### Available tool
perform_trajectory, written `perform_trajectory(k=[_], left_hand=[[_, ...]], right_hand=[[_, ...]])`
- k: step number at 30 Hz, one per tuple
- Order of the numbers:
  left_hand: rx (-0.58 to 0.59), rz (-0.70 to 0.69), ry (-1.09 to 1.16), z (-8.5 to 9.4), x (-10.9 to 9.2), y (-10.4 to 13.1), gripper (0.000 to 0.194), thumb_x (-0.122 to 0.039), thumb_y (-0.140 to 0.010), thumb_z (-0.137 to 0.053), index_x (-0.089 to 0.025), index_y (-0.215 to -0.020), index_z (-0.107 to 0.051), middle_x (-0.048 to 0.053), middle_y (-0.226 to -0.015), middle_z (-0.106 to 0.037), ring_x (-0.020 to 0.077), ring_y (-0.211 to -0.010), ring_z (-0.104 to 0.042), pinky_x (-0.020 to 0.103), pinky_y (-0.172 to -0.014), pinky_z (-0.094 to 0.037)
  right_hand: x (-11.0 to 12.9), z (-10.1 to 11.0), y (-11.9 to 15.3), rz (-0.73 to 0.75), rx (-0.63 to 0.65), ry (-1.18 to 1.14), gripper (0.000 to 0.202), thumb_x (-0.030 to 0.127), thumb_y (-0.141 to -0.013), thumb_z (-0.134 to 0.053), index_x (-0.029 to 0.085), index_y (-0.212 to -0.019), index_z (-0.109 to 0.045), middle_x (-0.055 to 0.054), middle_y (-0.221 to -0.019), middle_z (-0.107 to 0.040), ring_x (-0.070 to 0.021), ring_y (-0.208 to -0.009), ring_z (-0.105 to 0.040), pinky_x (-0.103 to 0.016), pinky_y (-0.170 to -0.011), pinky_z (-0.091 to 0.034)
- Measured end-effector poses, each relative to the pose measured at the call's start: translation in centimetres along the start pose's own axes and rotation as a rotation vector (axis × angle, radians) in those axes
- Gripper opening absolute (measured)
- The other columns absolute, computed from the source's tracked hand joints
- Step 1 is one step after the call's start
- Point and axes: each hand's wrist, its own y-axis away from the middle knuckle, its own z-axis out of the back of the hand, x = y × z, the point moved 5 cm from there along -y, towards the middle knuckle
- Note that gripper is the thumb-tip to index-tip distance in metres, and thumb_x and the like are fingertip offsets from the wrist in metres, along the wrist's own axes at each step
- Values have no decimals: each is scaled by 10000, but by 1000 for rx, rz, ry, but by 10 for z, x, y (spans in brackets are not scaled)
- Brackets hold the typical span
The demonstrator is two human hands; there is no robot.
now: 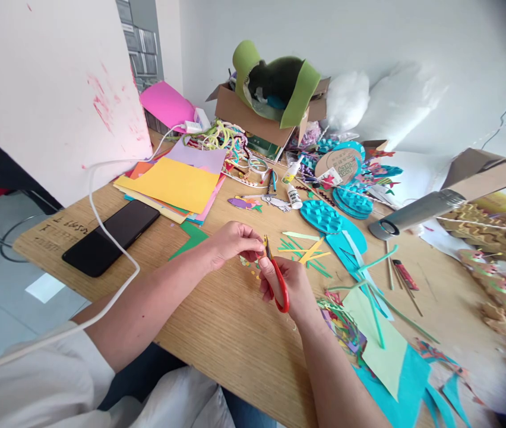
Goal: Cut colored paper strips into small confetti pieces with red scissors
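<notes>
My right hand (291,285) grips a pair of scissors with red handles (283,291), its blades pointing up and away from me. Thumb and fingers of my left hand (237,244) are pinched together close beside the blades. What they pinch is too small to make out; a bit of yellow shows at the blade tips. Under the hands, tiny paper bits (249,261) in yellow and pale tones lie on the wooden table (217,333). Just right of the scissors are thin green paper strips (319,267) and crossed yellow paper strips (310,252).
Left stand a black phone (111,238), a white cable (97,205) crossing my arm, and stacked coloured paper (182,184). Behind are glue bottles (294,196) and a cardboard box (239,110). Right lie a metal flask (417,211), blue cutouts (322,217) and paper scraps (342,327).
</notes>
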Motion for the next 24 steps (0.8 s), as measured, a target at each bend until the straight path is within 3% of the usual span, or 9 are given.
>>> perform_trajectory(k=[15, 24], left_hand=[[-43, -1, 35, 1, 0, 0, 151, -207, -574, -718, -123, -671, -638, 7, -592, -642, 102, -543, -581, 239, -579, -447], [28, -4, -18, -1, 0, -1, 173, -250, -570, -708, -111, -658, -654, 40, -628, -665, 110, -563, -577, 251, -607, -451]], right_hand=[[-1, -1, 0, -21, 8, -12, 548, 694, -704, -651, 176, -591, -513, -12, -440, -588, -127, -327, -545, -184, -323, -332], [-1, 0, -2, 5, 51, 28, 517, 665, -727, -652, 178, -612, -523, -12, -465, -599, -140, -357, -567, -200, -349, -358]])
